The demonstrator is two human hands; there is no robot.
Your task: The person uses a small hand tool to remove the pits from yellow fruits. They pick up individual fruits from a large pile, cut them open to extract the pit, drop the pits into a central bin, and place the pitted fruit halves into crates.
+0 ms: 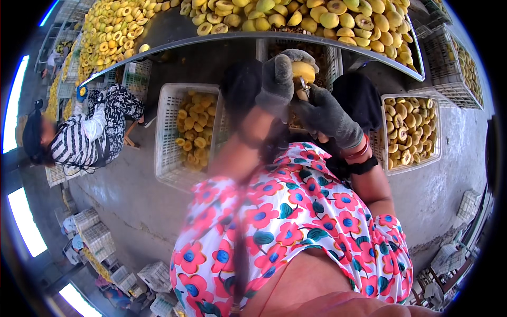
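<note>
My left hand (277, 79), in a grey work glove, is closed round a yellow peach (303, 71) in front of my body. From the right, my gloved right hand (330, 117) grips a small metal pitting tool (302, 91), its tip touching the near side of the fruit. Fingers hide the tool's handle and much of the peach. Just beyond my hands runs the metal edge of a worktable (232, 41) heaped with halved yellow peaches (327, 20). Below this edge, partly behind my hands, stands a crate with brownish bits (317, 53) in it.
White plastic crates of peach halves stand on the floor at my left (168, 164) and right (436, 154). A seated co-worker (87, 134) in striped and patterned clothes works at the far left, one blue-gloved hand holding fruit. Stacked crates (449, 68) rise at the right.
</note>
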